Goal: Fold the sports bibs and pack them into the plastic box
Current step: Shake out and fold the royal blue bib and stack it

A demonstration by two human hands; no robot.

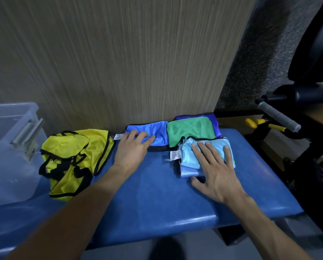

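We see a blue padded worktop (156, 203) set against a wood-grain wall panel (119, 53), with several sports bibs laid along its far edge. Our left hand (132, 151) rests with straight, spread fingers on a folded royal-blue bib (156, 130) of shiny fabric, black trim showing along its near edge and a white label (118, 136) sticking out at its left end; this grip holds nothing, it only presses flat. Our right hand (216, 169) lies open too, fingers fanned across a folded light-blue bib (192, 154) with a white care label (175, 155) at its left side; beneath it a paler lilac-blue layer (189, 172) peeks out at the near edge. Just behind, touching both folded pieces, lies a folded green bib (190, 130), itself lying on a dark purple-blue bib (213, 119). To the left, a yellow bib (72, 158) edged in black binding sits crumpled and unfolded, just beside the clear plastic box (12, 156), which stands at the worktop's left end with its grey handle clasp (28, 136) facing us. Dark gym equipment with a grey bar (279, 117) and yellow handles (252, 122) stands to the right.
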